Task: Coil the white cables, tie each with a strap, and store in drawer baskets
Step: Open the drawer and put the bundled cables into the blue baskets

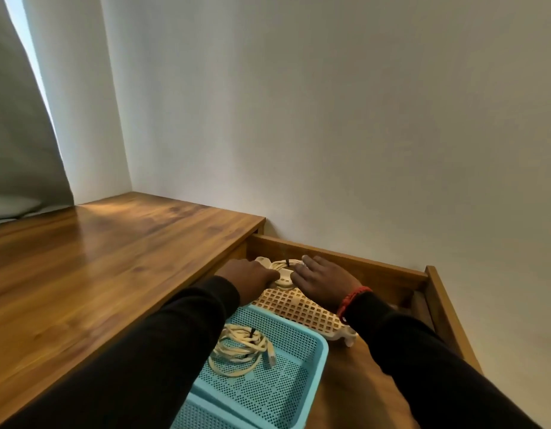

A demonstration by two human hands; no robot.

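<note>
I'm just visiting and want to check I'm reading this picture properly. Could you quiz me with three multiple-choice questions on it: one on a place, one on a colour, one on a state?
1. Where does the strapped coil of white cable with a visible plug lie?
A. On the wooden desk top
B. In the light blue perforated plastic basket
C. On the floor

2. What colour is the lattice basket farther back in the open wooden drawer?
A. Cream
B. Green
C. Black

3. What are the two hands doing?
A. Hanging idle
B. Closing the drawer
C. Both reaching to the second cable coil at the cream basket's far end

Answers: 1 B, the coil rests on the blue mesh floor. 2 A, its grid is cream. 3 C, the left hand and right hand flank that coil.
</note>
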